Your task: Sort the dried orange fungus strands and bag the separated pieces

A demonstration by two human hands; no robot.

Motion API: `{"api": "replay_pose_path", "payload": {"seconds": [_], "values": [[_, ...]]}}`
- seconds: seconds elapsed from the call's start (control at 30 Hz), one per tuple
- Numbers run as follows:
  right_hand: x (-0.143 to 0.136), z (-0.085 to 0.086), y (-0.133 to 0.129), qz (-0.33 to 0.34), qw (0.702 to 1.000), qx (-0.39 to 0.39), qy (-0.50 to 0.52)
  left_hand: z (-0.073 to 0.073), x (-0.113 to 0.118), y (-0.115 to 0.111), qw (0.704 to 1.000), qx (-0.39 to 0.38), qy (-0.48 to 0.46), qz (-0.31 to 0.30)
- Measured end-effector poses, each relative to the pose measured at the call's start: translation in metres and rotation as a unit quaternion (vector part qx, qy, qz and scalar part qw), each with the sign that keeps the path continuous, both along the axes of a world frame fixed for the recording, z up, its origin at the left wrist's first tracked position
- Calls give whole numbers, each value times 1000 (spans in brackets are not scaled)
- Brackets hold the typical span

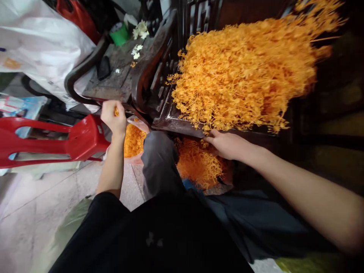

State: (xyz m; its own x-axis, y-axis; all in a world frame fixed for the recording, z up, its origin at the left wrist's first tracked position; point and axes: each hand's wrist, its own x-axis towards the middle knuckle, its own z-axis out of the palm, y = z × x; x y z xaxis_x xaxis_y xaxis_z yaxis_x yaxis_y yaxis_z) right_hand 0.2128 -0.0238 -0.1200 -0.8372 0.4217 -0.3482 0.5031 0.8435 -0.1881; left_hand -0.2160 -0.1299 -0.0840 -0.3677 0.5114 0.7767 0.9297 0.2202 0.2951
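Left grip curled, right low, forearm outstretched.

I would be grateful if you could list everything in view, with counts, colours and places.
orange flower pile: one, orange, on the right-hand seat
wooden seats: two, dark brown, side by side
plastic bag of loose flower heads: one, pinkish with orange contents, between left forearm and knee
stem heap: one, orange, below the right-hand seat
plastic chair: one, red, left
large bag: one, white, upper left
smaller bag: one, red, behind it
tape roll: one, green, left-hand seat
blossom clusters: two, white, beside the roll
flat object: one, black, same seat
left hand: one, bare, closed on orange bits
right hand: one, bare, at the pile's front edge
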Motion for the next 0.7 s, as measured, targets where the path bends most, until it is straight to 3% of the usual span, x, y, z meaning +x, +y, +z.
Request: {"api": "replay_pose_path", "payload": {"seconds": [0.07, 0.1, 0.2, 0.27, 0.33, 0.43, 0.57, 0.63, 0.7], "values": [[0, -14, -6, 33, 997, 46, -50, -46, -22, -40, 978, -185, -49, 80], [0, -18, -7, 46, 995, 70, -60, -70, -26, -56, 945, -294, -91, 113], [-2, -24, -5, 60, 990, 115, -60, -128, -26, -85, 901, -391, -144, 122], [-5, -28, 0, 56, 988, 126, -62, -149, -23, -90, 888, -417, -155, 116], [-8, -32, 4, 54, 988, 128, -66, -157, -23, -85, 874, -439, -178, 108], [-12, -35, 7, 32, 992, 109, -52, -157, -26, -69, 856, -451, -233, 96], [-12, -21, 12, -71, 994, 58, 56, -150, -23, -49, 864, -413, -274, 86], [-6, -3, 20, -161, 974, 51, 154, -143, -19, -46, 878, -375, -285, 89], [3, 19, 31, -261, 923, 44, 280, -132, -14, -49, 902, -308, -287, 95]]}}
